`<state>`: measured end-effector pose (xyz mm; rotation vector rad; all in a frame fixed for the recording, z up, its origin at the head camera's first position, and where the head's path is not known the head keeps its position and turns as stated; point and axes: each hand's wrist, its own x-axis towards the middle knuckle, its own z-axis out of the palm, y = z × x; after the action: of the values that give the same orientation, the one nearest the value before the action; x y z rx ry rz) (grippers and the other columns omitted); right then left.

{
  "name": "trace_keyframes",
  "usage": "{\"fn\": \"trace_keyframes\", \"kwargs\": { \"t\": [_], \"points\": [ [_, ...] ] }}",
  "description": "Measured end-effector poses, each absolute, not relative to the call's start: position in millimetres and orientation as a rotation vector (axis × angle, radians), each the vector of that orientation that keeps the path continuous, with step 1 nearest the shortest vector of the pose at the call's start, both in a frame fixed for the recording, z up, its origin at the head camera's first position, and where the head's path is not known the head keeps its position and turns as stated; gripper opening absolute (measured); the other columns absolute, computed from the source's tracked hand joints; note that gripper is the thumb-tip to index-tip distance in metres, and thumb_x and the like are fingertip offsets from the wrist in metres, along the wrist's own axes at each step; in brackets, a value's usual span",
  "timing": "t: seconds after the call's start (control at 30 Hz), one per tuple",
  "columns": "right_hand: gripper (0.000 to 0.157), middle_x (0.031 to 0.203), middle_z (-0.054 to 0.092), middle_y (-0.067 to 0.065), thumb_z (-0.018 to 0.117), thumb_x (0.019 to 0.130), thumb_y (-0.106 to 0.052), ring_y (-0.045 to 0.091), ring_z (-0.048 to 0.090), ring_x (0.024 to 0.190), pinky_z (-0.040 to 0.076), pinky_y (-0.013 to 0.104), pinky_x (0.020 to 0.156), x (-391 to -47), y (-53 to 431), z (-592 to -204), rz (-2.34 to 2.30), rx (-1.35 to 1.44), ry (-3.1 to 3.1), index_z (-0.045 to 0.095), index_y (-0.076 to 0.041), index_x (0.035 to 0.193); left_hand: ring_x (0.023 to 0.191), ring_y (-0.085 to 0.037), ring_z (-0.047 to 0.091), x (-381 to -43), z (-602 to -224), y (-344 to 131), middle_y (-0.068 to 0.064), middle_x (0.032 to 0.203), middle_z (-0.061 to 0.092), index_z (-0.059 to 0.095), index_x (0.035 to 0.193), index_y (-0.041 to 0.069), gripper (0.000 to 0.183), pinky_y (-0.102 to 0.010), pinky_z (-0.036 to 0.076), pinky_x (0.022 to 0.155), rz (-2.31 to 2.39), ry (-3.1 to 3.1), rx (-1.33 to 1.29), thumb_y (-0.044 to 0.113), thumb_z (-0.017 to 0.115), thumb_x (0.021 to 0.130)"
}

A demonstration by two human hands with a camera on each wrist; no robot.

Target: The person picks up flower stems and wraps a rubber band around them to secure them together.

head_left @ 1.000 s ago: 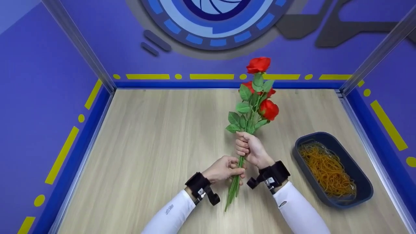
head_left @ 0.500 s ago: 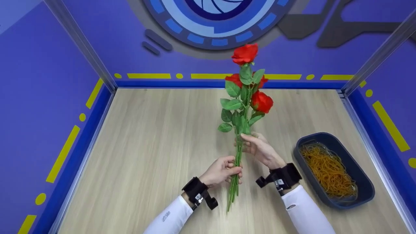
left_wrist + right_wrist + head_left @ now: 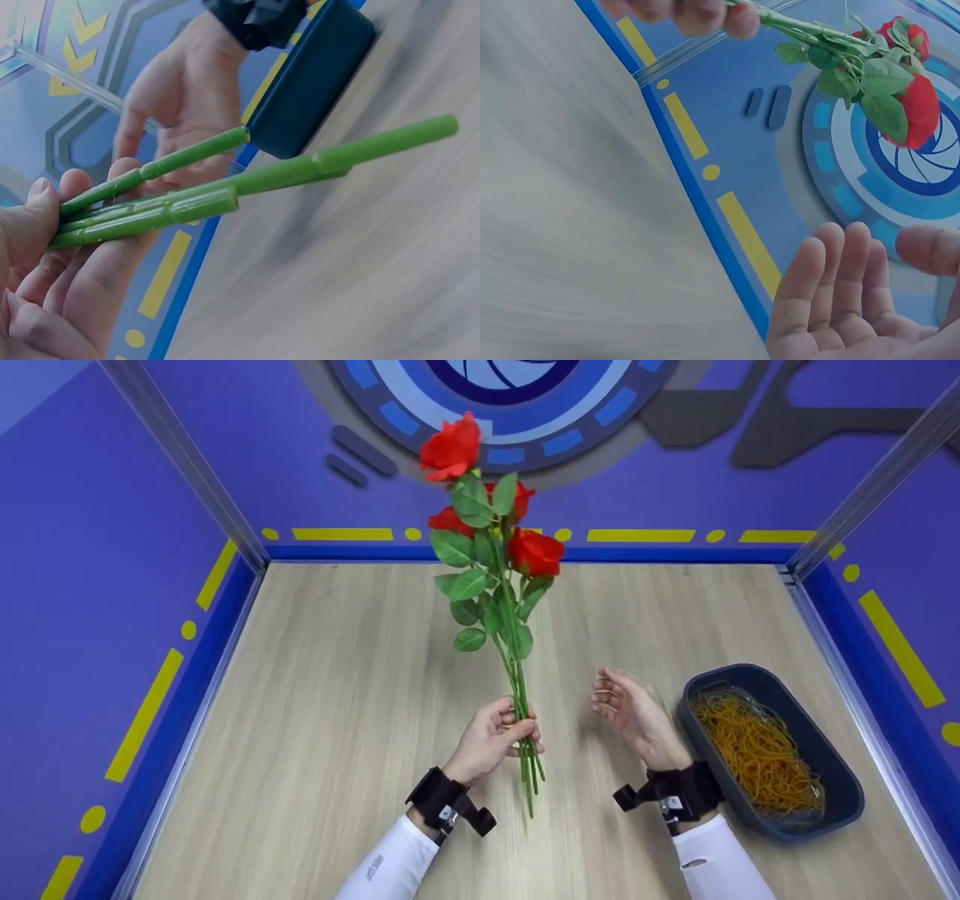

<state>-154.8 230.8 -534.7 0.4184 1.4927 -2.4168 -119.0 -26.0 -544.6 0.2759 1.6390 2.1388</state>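
Observation:
My left hand (image 3: 491, 741) grips a bunch of red roses (image 3: 536, 553) low on their green stems, thumb across the front. The blooms and leaves rise above the table, tilted a little to the left in the head view. In the left wrist view the cut stem ends (image 3: 300, 169) stick out past the thumb and fingers. My right hand (image 3: 637, 716) hovers to the right of the stems, apart from them, fingers loosely bent and holding nothing. From the right wrist view its palm (image 3: 870, 330) shows bare, with the roses (image 3: 915, 112) beyond.
A dark blue-grey bin (image 3: 694, 690) stands on the right of the wooden table (image 3: 337, 697), close beside my right wrist. Tangled orange-brown rubber bands (image 3: 757, 757) lie in it. Blue printed panels (image 3: 360, 510) wall the table at the back and both sides.
My right hand has let go of the stems and moved right, toward the bin. My left hand has carried the roses left and up, and their tops now lean left.

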Motion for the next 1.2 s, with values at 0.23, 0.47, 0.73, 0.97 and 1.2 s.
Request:
{"fn": "trace_keyframes", "kwargs": {
  "t": [0.23, 0.47, 0.73, 0.97, 1.2],
  "points": [
    [0.022, 0.082, 0.068, -0.002, 0.051, 0.112, -0.016, 0.013, 0.063, 0.074, 0.055, 0.024, 0.070, -136, 219, -552, -2.440, 0.504, 1.481, 0.068, -0.008, 0.101, 0.079, -0.014, 0.076, -123, -537, -29, 0.002, 0.087, 0.070, 0.056, 0.112, -0.005, 0.009, -0.032, 0.067, 0.077, 2.304, 1.640, 0.278, -0.001, 0.060, 0.105],
    [0.019, 0.081, 0.066, 0.000, 0.052, 0.111, -0.014, 0.013, 0.062, 0.072, 0.055, 0.024, 0.068, -121, 204, -567, -2.419, 0.538, 1.509, 0.066, -0.004, 0.103, 0.082, -0.016, 0.077, -125, -530, -28, 0.000, 0.089, 0.071, 0.056, 0.110, 0.002, 0.005, -0.033, 0.067, 0.080, 2.465, 1.678, 0.182, 0.000, 0.058, 0.106],
    [0.020, 0.081, 0.068, -0.001, 0.054, 0.110, -0.019, 0.012, 0.062, 0.067, 0.055, 0.024, 0.063, -106, 177, -576, -2.335, 0.474, 1.548, 0.067, -0.007, 0.101, 0.084, -0.017, 0.078, -124, -529, -24, 0.000, 0.091, 0.071, 0.053, 0.111, 0.002, 0.008, -0.035, 0.067, 0.082, 2.611, 1.677, 0.087, 0.001, 0.059, 0.106],
    [0.030, 0.082, 0.067, -0.002, 0.050, 0.113, -0.033, 0.010, 0.061, 0.060, 0.055, 0.024, 0.054, -99, 156, -575, -2.243, 0.389, 1.589, 0.065, -0.011, 0.102, 0.086, -0.017, 0.078, -122, -535, -20, 0.001, 0.091, 0.073, 0.054, 0.110, 0.000, 0.008, -0.034, 0.066, 0.084, 2.666, 1.702, 0.070, 0.001, 0.060, 0.105],
    [0.036, 0.064, 0.052, -0.005, 0.043, 0.114, -0.040, 0.005, 0.035, 0.043, 0.034, 0.020, 0.045, -98, 148, -567, -2.213, 0.371, 1.601, 0.058, -0.013, 0.095, 0.090, -0.016, 0.078, -118, -541, -15, -0.001, 0.093, 0.072, 0.053, 0.111, -0.001, 0.009, -0.034, 0.066, 0.087, 2.635, 1.710, 0.059, -0.001, 0.059, 0.105]
  ]
}}
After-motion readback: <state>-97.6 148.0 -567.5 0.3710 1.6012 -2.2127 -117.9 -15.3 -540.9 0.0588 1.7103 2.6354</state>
